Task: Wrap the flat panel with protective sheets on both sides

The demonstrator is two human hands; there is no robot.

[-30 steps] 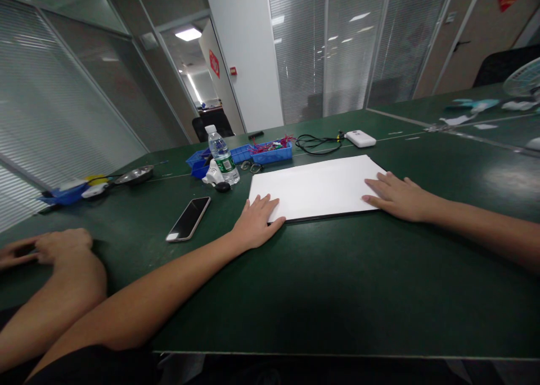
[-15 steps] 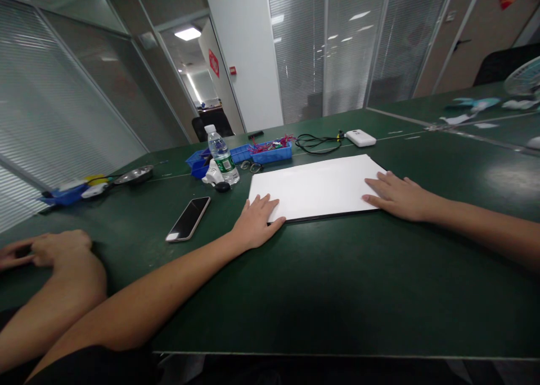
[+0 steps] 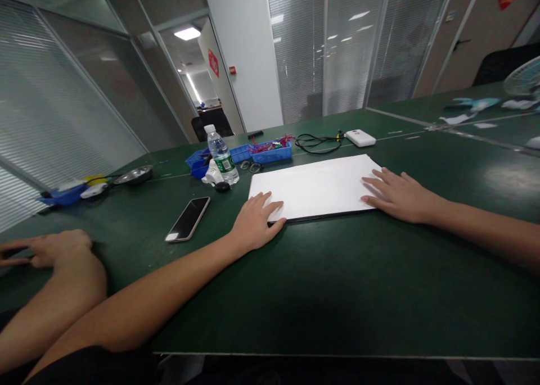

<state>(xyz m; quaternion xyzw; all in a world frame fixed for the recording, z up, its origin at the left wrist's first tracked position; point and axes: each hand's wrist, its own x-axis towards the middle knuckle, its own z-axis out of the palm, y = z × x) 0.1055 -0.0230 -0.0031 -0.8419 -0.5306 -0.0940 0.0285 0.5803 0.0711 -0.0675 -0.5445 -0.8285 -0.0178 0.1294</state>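
Note:
A flat white rectangular sheet or board (image 3: 318,188) with a dark edge along its near and right sides lies on the green table (image 3: 337,295). My left hand (image 3: 256,221) rests over its near left corner, fingers spread and the thumb along the near edge. On the right end of the white board lies my right hand (image 3: 396,195), fingers apart and pointing left. Neither hand grips anything. Left of my left hand, a smartphone (image 3: 188,219) with a dark screen lies flat on the table.
Behind the board are a water bottle (image 3: 222,155), a black mouse-like object (image 3: 222,187), glasses (image 3: 251,166), a blue tray (image 3: 271,152) of wires, a black cable (image 3: 318,144) and a white box (image 3: 360,137). Another person's arm (image 3: 63,284) rests at far left.
My fingers have shifted slightly on the board; the left index finger now reaches a little further right. The right hand's fingers are spread somewhat more. The board has stayed in place.

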